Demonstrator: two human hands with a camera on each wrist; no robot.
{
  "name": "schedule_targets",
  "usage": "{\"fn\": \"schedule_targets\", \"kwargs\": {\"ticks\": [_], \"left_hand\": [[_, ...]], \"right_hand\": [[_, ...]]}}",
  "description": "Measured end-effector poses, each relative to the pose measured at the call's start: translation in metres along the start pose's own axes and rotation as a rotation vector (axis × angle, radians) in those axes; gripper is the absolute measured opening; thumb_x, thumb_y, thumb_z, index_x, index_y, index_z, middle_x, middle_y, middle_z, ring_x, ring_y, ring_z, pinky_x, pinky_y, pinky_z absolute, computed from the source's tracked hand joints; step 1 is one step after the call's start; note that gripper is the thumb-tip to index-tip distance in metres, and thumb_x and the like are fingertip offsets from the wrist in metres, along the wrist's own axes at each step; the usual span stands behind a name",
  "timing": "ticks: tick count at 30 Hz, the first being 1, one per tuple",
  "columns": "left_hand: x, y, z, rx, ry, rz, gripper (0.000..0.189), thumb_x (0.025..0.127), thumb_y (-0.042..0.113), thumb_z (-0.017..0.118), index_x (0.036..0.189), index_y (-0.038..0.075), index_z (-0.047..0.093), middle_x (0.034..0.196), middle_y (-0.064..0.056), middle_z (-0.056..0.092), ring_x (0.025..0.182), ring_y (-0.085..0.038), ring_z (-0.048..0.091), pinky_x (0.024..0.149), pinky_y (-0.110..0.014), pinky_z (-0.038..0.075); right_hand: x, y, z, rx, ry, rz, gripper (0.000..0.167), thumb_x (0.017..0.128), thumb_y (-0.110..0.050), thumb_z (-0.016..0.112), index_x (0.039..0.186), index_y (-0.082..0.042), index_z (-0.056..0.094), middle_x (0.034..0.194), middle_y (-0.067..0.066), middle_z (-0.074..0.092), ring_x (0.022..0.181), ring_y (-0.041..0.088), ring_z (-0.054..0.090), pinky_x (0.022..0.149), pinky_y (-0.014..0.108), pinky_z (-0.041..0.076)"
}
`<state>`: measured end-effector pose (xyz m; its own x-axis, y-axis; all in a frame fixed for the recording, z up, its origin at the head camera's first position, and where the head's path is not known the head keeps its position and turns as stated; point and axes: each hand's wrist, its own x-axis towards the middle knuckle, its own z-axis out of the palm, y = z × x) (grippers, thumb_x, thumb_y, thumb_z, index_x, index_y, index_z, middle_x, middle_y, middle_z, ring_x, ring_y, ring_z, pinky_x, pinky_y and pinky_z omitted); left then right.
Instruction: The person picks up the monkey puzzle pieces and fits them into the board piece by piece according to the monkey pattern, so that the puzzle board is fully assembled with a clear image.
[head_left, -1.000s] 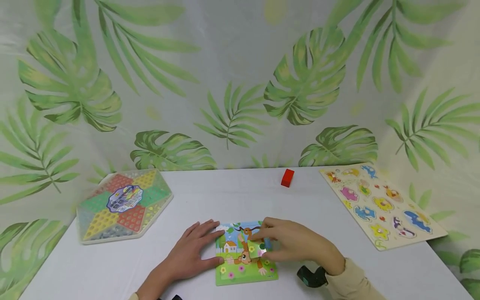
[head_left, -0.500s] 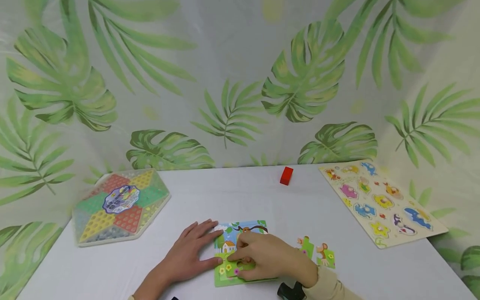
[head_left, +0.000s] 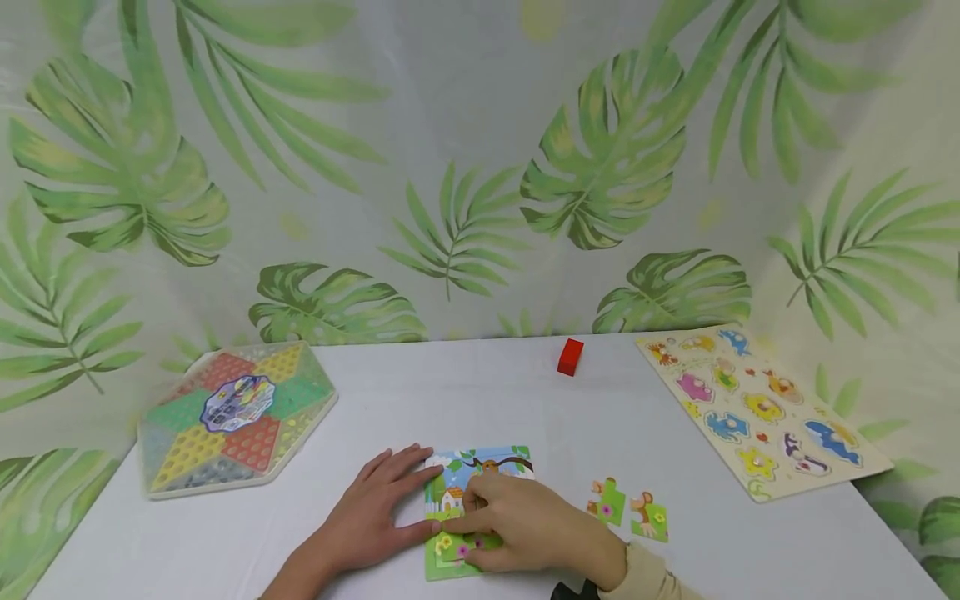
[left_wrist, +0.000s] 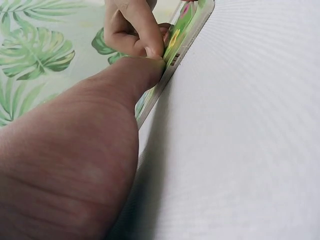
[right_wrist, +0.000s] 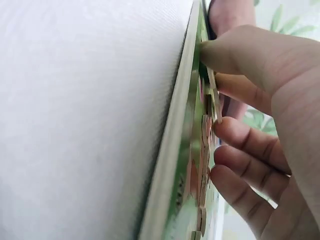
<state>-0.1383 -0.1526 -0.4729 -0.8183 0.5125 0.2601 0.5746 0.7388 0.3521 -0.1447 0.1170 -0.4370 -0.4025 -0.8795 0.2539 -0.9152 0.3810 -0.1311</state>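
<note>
A small jigsaw puzzle board (head_left: 525, 454), with a house and animal picture, lies at the front middle of the table. My left hand (head_left: 375, 512) rests along its left edge, fingers spread, thumb at the side. Over the board's lower left part, my right hand (head_left: 521, 525) pinches a green puzzle piece (head_left: 448, 548) with flowers between thumb and fingers. In the right wrist view the piece (right_wrist: 216, 95) stands slightly off the board, and the other fingers curl loosely. The right hand hides much of the board's middle. Both thumbs are close together in the left wrist view.
Two loose puzzle pieces, one green (head_left: 611, 502) and one with a brown animal (head_left: 649, 517), lie right of the board. A red block (head_left: 571, 357) sits farther back. A Chinese checkers box (head_left: 240, 417) is at the left, an animal peg puzzle (head_left: 761, 417) at the right.
My right hand has carried the green piece from the board's right middle to its lower left, uncovering the two loose pieces. My left hand has stayed at the left edge.
</note>
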Motion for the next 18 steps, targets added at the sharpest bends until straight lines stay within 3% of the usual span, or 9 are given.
{"fn": "schedule_targets", "kwargs": {"ticks": [6,13,18], "left_hand": [[-0.0005,-0.0008,0.0018,0.011,0.002,-0.001,0.067,0.090,0.063,0.068,0.145,0.026,0.060,0.158,0.002,0.049,0.151,-0.021,0.039,0.125,-0.051,0.026],[-0.0011,-0.0004,0.0009,0.009,0.026,0.013,0.064,0.090,0.060,0.069,0.144,0.025,0.062,0.156,0.000,0.051,0.149,-0.023,0.042,0.124,-0.052,0.028],[-0.0013,0.0002,0.0010,0.009,0.037,0.015,0.063,0.090,0.057,0.070,0.144,0.025,0.062,0.156,0.001,0.052,0.150,-0.022,0.041,0.124,-0.050,0.027]], "right_hand": [[-0.0002,-0.0022,0.0019,0.018,-0.021,0.042,0.039,0.092,-0.039,0.074,0.131,-0.040,0.071,0.094,-0.015,0.047,0.079,-0.003,0.037,0.065,0.004,0.027],[-0.0009,-0.0052,0.0008,0.024,-0.019,0.023,0.032,0.100,-0.037,0.067,0.131,-0.033,0.072,0.097,-0.013,0.049,0.083,-0.001,0.039,0.073,0.006,0.030],[-0.0006,-0.0056,-0.0006,0.004,-0.027,0.005,0.032,0.099,-0.036,0.068,0.130,-0.033,0.073,0.098,-0.013,0.049,0.083,-0.001,0.039,0.074,0.006,0.030]]}}
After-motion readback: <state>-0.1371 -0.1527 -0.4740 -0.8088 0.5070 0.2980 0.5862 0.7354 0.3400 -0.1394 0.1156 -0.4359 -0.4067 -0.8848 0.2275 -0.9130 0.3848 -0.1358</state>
